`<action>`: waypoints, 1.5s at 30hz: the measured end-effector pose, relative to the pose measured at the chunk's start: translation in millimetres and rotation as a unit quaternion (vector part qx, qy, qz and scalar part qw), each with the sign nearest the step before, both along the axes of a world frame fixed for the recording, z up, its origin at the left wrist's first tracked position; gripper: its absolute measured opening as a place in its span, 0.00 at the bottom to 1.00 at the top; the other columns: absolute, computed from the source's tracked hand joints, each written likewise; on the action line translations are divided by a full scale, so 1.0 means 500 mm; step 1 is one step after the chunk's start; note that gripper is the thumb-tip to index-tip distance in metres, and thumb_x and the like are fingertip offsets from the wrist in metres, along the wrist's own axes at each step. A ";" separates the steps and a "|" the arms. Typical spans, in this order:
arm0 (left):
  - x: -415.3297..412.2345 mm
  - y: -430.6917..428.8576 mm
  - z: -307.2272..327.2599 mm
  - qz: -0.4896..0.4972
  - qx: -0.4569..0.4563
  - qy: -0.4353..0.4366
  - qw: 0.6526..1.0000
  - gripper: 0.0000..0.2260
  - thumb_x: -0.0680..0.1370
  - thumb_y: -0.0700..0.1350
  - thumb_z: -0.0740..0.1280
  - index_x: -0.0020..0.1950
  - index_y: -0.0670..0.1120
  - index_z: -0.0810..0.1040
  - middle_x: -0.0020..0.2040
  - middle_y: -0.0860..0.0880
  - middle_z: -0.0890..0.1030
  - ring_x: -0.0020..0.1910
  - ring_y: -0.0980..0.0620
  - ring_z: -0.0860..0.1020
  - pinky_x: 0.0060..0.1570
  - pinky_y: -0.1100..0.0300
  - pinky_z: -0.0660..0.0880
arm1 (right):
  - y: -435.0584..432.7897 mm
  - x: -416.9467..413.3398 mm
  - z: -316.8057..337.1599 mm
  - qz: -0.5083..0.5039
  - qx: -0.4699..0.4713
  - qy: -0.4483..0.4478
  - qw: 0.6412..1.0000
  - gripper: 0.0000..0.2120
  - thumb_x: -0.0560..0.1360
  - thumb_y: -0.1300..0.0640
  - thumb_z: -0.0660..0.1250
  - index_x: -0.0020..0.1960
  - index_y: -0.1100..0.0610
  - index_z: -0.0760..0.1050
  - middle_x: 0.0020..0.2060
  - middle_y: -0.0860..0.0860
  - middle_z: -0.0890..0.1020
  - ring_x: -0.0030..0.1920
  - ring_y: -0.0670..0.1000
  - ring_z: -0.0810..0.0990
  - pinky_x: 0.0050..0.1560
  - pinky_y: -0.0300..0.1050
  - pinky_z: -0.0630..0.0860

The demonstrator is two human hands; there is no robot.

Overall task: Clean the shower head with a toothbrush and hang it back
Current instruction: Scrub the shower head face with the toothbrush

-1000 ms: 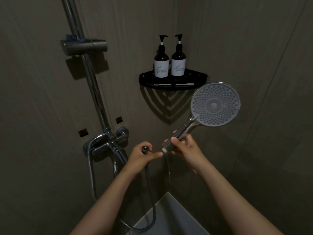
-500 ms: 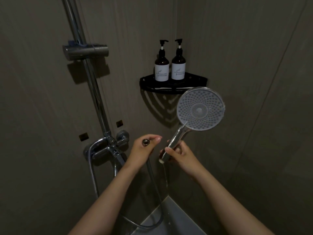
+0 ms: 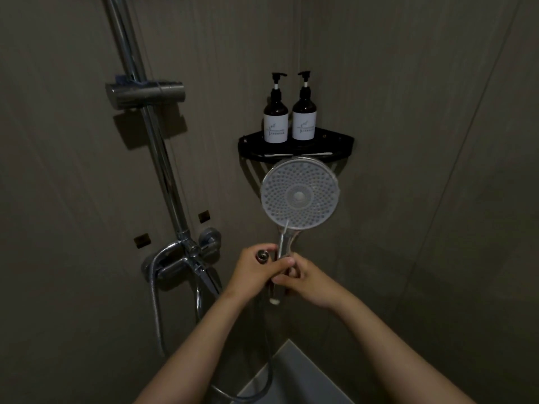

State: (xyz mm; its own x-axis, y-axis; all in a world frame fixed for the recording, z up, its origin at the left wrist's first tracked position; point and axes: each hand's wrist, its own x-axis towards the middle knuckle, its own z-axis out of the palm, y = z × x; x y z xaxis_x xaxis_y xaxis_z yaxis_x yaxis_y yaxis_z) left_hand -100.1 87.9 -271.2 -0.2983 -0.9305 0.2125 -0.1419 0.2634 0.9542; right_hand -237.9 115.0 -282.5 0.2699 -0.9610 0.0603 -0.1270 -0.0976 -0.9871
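Observation:
The round shower head (image 3: pixel 299 194) stands nearly upright, its nozzle face turned toward me, detached from its hose. My right hand (image 3: pixel 309 279) grips its chrome handle low down. My left hand (image 3: pixel 253 272) holds the metal end of the hose (image 3: pixel 262 255), and its fingers also touch the handle beside my right hand. A white toothbrush (image 3: pixel 297 154) lies along the front of the black corner shelf (image 3: pixel 344 142), just above the head. The empty holder (image 3: pixel 145 93) sits on the chrome riser bar (image 3: pixel 163 170) at upper left.
Two dark pump bottles (image 3: pixel 275 118) (image 3: pixel 304 116) stand on the shelf. The mixer tap (image 3: pixel 180 260) is at lower left with the hose looping below it. A pale ledge (image 3: pixel 294 377) shows at the bottom. Walls close in on both sides.
My right hand swung the shower head left and upright, under the shelf. My hands came together, and my left fingers now touch the handle.

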 end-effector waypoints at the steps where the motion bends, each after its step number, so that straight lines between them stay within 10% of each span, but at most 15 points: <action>1: 0.001 0.000 -0.003 -0.001 -0.002 0.002 1.000 0.06 0.70 0.38 0.73 0.45 0.45 0.82 0.31 0.55 0.83 0.33 0.62 0.80 0.34 0.72 0.73 | 0.000 0.003 -0.001 0.000 -0.007 0.016 1.000 0.15 0.73 0.70 0.65 0.50 0.52 0.71 0.41 0.44 0.79 0.42 0.34 0.79 0.43 0.30 0.74; 12: 0.011 0.010 -0.021 0.094 -0.057 -0.017 0.994 0.02 0.72 0.41 0.71 0.41 0.45 0.79 0.37 0.52 0.77 0.33 0.65 0.76 0.35 0.72 0.72 | -0.014 0.033 -0.008 0.009 -0.009 0.082 0.997 0.12 0.75 0.65 0.66 0.56 0.55 0.74 0.43 0.44 0.80 0.45 0.37 0.79 0.51 0.36 0.75; 25: -0.001 -0.007 0.015 0.095 -0.050 0.021 0.994 0.07 0.73 0.41 0.71 0.41 0.38 0.77 0.32 0.46 0.79 0.30 0.59 0.76 0.31 0.69 0.73 | -0.018 0.017 0.024 0.017 -0.017 0.039 0.999 0.11 0.75 0.71 0.62 0.54 0.59 0.69 0.26 0.37 0.79 0.31 0.32 0.76 0.35 0.26 0.71; 33: -0.043 -0.043 0.092 0.152 -0.092 0.071 0.982 0.08 0.73 0.39 0.70 0.35 0.48 0.76 0.28 0.53 0.78 0.26 0.65 0.75 0.27 0.74 0.69 | -0.072 -0.013 0.100 -0.030 -0.069 0.071 0.995 0.08 0.71 0.65 0.70 0.46 0.67 0.72 0.33 0.55 0.68 0.36 0.51 0.66 0.38 0.41 0.66; 41: -0.058 -0.120 0.173 0.195 -0.126 0.078 0.970 0.05 0.73 0.41 0.71 0.37 0.48 0.78 0.31 0.52 0.79 0.27 0.63 0.75 0.29 0.70 0.71 | -0.170 -0.065 0.236 -0.067 -0.109 0.030 0.991 0.12 0.74 0.66 0.66 0.57 0.64 0.74 0.45 0.63 0.81 0.35 0.41 0.80 0.38 0.29 0.74; 45: -0.075 -0.157 0.205 0.213 -0.133 0.095 0.963 0.08 0.72 0.41 0.71 0.35 0.48 0.76 0.27 0.53 0.76 0.23 0.64 0.72 0.25 0.72 0.67 | -0.240 -0.094 0.306 -0.107 -0.150 0.028 0.982 0.04 0.76 0.59 0.65 0.51 0.53 0.75 0.44 0.51 0.82 0.40 0.43 0.82 0.43 0.35 0.76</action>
